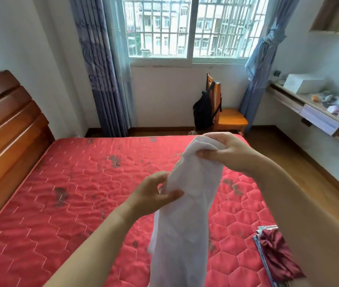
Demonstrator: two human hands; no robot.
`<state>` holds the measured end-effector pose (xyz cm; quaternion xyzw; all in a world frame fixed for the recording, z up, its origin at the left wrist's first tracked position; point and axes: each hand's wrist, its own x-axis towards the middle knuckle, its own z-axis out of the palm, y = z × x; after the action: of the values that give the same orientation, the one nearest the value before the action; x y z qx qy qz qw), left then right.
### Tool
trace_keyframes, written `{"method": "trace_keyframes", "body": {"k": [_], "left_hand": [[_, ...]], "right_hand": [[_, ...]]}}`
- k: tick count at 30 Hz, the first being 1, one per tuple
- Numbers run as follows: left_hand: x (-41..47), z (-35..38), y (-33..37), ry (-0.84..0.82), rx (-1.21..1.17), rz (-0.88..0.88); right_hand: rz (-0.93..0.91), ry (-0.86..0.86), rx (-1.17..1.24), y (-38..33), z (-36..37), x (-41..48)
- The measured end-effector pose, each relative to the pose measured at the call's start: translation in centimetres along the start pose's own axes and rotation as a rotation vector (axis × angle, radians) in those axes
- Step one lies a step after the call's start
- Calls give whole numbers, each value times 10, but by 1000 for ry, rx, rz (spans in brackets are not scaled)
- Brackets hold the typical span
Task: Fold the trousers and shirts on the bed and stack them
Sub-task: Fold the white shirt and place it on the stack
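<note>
A white garment (185, 214) hangs in the air over the red quilted bed (71, 193), bunched into a long column. My right hand (226, 154) grips its top end, fingers curled round the cloth. Lower down, my left hand (156, 193) pinches a fold at the garment's left side. Whether it is a shirt or trousers I cannot tell. A dark red garment (278, 255) lies on a small pile of cloth at the bed's near right corner.
A wooden headboard (5, 137) stands at the left. Beyond the bed are a wooden chair (226, 119) with a black bag (202, 110), a barred window and blue curtains. A cluttered shelf (319, 108) runs along the right wall above wooden floor.
</note>
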<state>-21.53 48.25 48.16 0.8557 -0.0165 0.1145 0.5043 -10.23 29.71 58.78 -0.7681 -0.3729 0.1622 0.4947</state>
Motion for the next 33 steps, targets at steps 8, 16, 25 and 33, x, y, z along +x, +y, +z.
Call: {"method": "trace_keyframes", "body": {"k": [8, 16, 25, 33], "left_hand": [[3, 24, -3, 350, 83, 37], [-19, 38, -16, 409, 35, 112], [-25, 38, -8, 329, 167, 113], [-58, 69, -10, 248, 171, 156]], "right_hand": [[-63, 424, -52, 14, -27, -7], [-2, 494, 18, 41, -20, -37], [-141, 722, -113, 39, -31, -34], [-111, 884, -38, 51, -35, -51]]}}
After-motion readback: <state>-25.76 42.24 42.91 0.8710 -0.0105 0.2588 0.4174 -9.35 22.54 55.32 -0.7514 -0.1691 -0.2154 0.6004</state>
